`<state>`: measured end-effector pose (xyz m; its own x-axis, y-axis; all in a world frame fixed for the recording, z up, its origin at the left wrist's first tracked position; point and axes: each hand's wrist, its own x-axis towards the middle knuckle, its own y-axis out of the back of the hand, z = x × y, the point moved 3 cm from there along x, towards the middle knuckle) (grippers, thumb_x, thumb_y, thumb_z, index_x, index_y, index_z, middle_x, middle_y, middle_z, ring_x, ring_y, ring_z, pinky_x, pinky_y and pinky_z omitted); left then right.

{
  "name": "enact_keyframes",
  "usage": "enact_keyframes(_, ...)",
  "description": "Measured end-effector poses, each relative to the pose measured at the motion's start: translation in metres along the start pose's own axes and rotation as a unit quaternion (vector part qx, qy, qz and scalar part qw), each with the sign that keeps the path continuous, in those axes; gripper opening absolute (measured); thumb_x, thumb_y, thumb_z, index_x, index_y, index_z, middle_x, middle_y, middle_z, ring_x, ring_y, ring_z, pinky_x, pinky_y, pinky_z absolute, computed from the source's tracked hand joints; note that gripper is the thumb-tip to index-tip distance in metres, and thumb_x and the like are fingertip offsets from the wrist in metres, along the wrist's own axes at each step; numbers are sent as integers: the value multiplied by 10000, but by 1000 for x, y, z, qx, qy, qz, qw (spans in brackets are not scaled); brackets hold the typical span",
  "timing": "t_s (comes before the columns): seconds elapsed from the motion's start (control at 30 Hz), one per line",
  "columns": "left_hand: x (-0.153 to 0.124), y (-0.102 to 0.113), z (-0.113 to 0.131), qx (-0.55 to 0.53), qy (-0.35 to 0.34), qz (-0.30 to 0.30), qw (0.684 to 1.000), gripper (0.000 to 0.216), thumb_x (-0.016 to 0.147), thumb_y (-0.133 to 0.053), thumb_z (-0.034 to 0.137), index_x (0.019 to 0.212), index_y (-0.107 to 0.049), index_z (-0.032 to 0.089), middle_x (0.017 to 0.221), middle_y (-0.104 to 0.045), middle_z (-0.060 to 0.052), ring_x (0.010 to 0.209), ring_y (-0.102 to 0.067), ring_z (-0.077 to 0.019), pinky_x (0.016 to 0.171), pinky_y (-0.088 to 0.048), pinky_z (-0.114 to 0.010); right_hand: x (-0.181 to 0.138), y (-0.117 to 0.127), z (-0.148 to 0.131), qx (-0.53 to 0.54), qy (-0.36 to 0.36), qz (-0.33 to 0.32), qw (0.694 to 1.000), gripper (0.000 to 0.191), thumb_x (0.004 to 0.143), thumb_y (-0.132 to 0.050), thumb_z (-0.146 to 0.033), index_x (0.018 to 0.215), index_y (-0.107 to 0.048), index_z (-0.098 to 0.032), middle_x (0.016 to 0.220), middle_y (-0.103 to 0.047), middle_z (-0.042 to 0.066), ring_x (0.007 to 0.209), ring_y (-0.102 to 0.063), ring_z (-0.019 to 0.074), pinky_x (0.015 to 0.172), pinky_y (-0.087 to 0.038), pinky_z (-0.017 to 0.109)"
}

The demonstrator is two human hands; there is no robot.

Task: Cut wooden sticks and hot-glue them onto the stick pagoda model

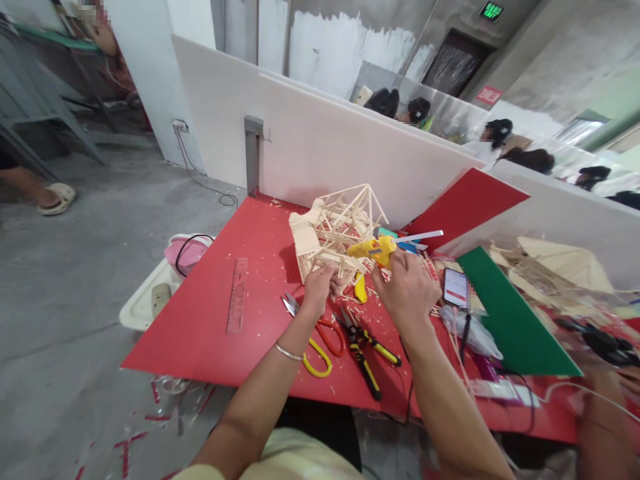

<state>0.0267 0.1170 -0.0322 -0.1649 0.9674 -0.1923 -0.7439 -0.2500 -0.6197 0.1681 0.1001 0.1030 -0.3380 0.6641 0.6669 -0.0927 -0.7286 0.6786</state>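
My right hand [410, 287] is closed around a yellow hot glue gun [373, 249], with a pale glue stick [423, 236] poking out of its rear. The gun's nozzle points left, close to a model of thin wooden sticks [340, 223]. At the model's near lower edge, my left hand [321, 287] grips it with bent fingers. The model has a layered, stepped part on its left and an open stick frame rising at the back right. Below my hands lie scissors [320, 340] with red and yellow handles and black-and-yellow pliers [367, 357].
A clear ruler [237, 293] lies left on the red table [200, 333]. To the right are a phone [455, 288], a plastic bag [475, 333], a green board [525, 320] and another stick model [555, 267]. A white partition [325, 133] borders the back. A co-worker's arm [605, 413] shows lower right.
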Motion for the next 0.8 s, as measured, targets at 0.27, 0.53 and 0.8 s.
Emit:
enact_keyframes(0.27,-2,-1,-2,30,-1,-31,999,356,779,-704,452,618,-612,147,455,-571,-8,346,-475,-89,351,-321,-206,-1,-5,-2,3,5,-18,1000,337,965,-521,-379,1200,-625,-161,993,-645,72,793,-549,173,614,-225,310)
enact_keyframes(0.53,-2,0,-2,35,-2,-31,999,340,767,-708,445,630,-634,144,469,-583,-13,362,-489,-92,359,-322,-205,-1,-6,-2,-9,3,-22,1000,325,961,-531,-385,1183,-623,-167,1004,-645,67,791,-546,172,602,-199,320)
enact_keyframes(0.8,-1,-1,-5,40,-1,-40,998,356,767,-714,474,647,-645,146,498,-601,-17,364,-481,-89,355,-317,-206,-2,-9,-2,7,-6,-27,1000,343,968,-516,-387,1206,-627,-167,1003,-640,79,801,-558,182,611,-210,314)
